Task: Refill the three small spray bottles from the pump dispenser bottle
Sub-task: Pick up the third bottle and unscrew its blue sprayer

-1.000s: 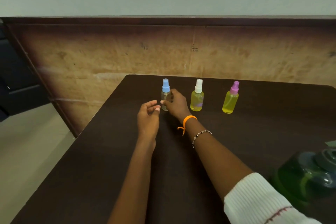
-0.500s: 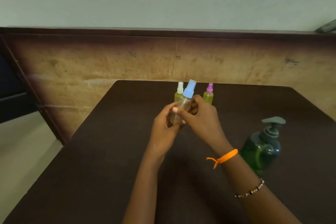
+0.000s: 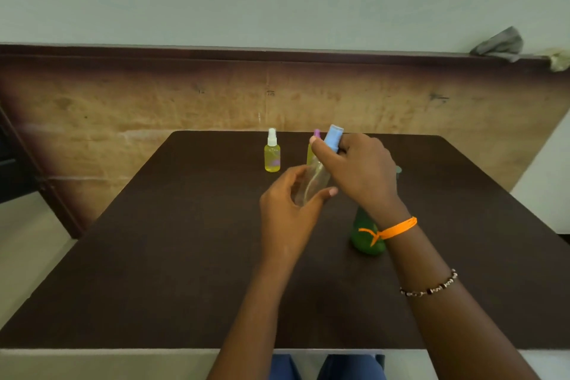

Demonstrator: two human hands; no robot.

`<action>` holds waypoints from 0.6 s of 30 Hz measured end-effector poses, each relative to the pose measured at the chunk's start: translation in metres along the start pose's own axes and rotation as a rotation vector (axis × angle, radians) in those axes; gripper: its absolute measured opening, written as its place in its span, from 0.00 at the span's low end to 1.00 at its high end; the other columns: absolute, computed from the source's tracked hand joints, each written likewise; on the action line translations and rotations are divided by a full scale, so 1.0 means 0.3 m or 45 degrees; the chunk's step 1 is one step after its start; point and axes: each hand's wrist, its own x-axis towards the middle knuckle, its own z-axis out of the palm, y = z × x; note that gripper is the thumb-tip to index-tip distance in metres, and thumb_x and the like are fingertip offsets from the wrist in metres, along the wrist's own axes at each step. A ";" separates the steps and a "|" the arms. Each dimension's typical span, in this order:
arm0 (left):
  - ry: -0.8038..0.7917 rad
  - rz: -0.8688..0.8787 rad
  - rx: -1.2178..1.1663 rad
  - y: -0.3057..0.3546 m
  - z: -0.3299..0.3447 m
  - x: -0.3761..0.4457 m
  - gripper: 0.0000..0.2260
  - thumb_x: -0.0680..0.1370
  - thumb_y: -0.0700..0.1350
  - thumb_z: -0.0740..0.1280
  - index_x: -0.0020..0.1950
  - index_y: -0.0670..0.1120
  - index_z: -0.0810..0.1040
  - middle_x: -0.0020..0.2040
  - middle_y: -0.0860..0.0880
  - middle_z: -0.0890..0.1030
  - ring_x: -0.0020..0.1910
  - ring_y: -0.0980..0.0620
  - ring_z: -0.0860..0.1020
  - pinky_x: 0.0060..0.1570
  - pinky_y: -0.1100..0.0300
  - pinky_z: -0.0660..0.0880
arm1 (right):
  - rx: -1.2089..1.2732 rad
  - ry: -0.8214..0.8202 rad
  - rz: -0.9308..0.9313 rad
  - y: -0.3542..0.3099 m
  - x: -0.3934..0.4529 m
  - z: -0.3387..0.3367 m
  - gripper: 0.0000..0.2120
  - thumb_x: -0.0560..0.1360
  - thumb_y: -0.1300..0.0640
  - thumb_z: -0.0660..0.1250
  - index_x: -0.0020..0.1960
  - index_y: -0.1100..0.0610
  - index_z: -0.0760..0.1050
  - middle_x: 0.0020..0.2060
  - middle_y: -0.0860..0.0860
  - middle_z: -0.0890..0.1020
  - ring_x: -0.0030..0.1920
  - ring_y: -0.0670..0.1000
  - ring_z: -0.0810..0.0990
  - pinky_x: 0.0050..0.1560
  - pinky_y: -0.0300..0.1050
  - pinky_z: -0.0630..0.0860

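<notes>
From the head camera, the left hand (image 3: 285, 216) curls round the clear body of the blue-capped spray bottle (image 3: 317, 174), lifted above the middle of the dark desk (image 3: 154, 256) and tilted with its top leaning toward the far right. The right hand (image 3: 357, 173) comes over from the right, its fingers (image 3: 322, 149) pinching the blue cap (image 3: 334, 136). The bottle's body looks clear, with no yellow fill visible, and a thin dip tube shows inside.

Near the desk's far edge stands the white-capped spray bottle (image 3: 272, 151), upright and filled with yellow liquid. Just to its right, the purple-capped spray bottle (image 3: 314, 145) is mostly hidden behind the held bottle and the right hand; only its cap and a sliver of yellow show. The green pump dispenser bottle (image 3: 365, 234) stands on the desk toward the near right, largely covered by the right wrist, which wears an orange band (image 3: 391, 230).

The step in hand appears to be taking the sprayer top off the blue-capped bottle. Next, the right fingers likely need to twist the cap while the left keeps the body steady, then lift the tube clear, so the open neck can be brought under the pump's spout.
</notes>
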 end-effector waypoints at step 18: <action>-0.338 -0.150 -0.351 0.021 -0.002 -0.053 0.11 0.76 0.40 0.67 0.55 0.54 0.78 0.43 0.62 0.82 0.44 0.65 0.78 0.44 0.68 0.74 | 0.695 -0.610 -0.221 0.103 0.022 -0.144 0.14 0.71 0.51 0.71 0.44 0.63 0.74 0.30 0.40 0.77 0.31 0.32 0.73 0.31 0.26 0.67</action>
